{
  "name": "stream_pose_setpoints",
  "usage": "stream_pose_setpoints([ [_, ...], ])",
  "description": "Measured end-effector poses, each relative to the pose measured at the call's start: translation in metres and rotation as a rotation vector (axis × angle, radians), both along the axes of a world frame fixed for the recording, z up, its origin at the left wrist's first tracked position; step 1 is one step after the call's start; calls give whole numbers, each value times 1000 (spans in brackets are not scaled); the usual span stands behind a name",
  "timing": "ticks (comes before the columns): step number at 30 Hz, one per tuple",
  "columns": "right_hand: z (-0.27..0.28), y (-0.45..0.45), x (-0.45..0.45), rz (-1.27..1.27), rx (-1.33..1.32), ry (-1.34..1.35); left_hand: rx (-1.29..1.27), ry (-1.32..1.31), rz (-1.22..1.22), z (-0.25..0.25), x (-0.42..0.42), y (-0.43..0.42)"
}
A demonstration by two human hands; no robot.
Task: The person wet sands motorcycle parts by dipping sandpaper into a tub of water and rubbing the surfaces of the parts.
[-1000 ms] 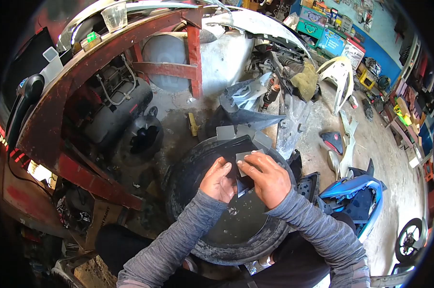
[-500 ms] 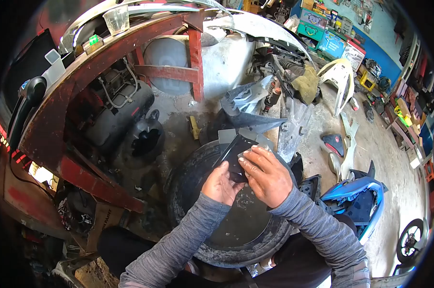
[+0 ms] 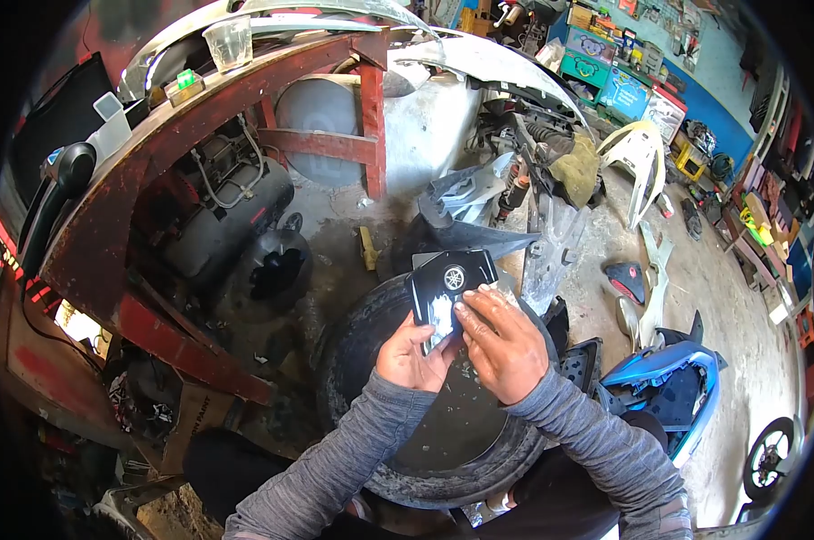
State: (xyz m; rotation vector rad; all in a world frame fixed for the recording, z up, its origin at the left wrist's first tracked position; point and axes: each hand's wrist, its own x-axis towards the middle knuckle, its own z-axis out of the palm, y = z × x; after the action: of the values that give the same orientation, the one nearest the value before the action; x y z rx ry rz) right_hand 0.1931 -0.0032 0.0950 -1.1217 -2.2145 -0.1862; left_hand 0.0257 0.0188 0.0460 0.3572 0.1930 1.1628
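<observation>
My left hand (image 3: 407, 354) is closed around the lower left edge of a small glossy black motorcycle panel (image 3: 429, 281) with a round silver emblem on its upper part. A bright white patch, seemingly a reflection, shows lower on its face. The fingers of my right hand (image 3: 508, 346) press together against the panel's right side; the right thumb is hidden. Both hands hold the panel tilted above a round black tub (image 3: 357, 337) that looks made from a tyre. Murky water (image 3: 443, 423) fills the tub.
A red wooden bench (image 3: 182, 108) curves along the left, with a clear plastic cup (image 3: 230, 45) on it. A dark tank (image 3: 231, 216) sits beneath. To the right lie a blue fairing (image 3: 700, 387), white frame parts (image 3: 641, 162) and a wheel (image 3: 769, 456).
The panel has tilted so its face, with the emblem, turns up toward me. My right fingers have shifted slightly down along its right side. Both hands stay over the tub.
</observation>
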Motion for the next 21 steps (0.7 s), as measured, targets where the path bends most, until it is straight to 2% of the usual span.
stream_pose_setpoints([
  [2, 1, -3, 0, 61, 0, -22, -150, 214, 55, 16, -3, -7],
  [3, 1, -5, 0, 120, -1, -42, -116, 163, -61, 13, -9, -3],
  [4, 1, -5, 1, 119, -2, -41, -60, 37, -52, 15, -6, -1],
  [6, 0, -4, 2, 194, 0, -49, -73, 2, -90, 10, -7, 3],
  [10, -2, 6, 6, 53, 2, 9, -83, 28, -74, 1, -4, 4],
  [12, -4, -6, -2, 111, 2, -5, -64, -40, -169, -5, -7, 7],
  [15, -8, -15, -7, 176, -15, 18, -37, -57, -188, -3, -11, 6],
  [16, -8, -10, -5, 118, 24, 23, -12, -107, -227, -3, -12, 4],
  [17, -7, -3, -3, 59, 31, 37, -52, -74, -126, -7, -6, 3],
  [18, -6, 3, -1, 1, 42, 47, -55, -78, -126, -9, -5, 2],
  [20, -8, -4, -4, -19, 35, 45, -70, -77, -140, -10, -4, 1],
  [21, -11, -16, -9, 59, -2, 37, -76, -112, -265, -11, -11, 2],
])
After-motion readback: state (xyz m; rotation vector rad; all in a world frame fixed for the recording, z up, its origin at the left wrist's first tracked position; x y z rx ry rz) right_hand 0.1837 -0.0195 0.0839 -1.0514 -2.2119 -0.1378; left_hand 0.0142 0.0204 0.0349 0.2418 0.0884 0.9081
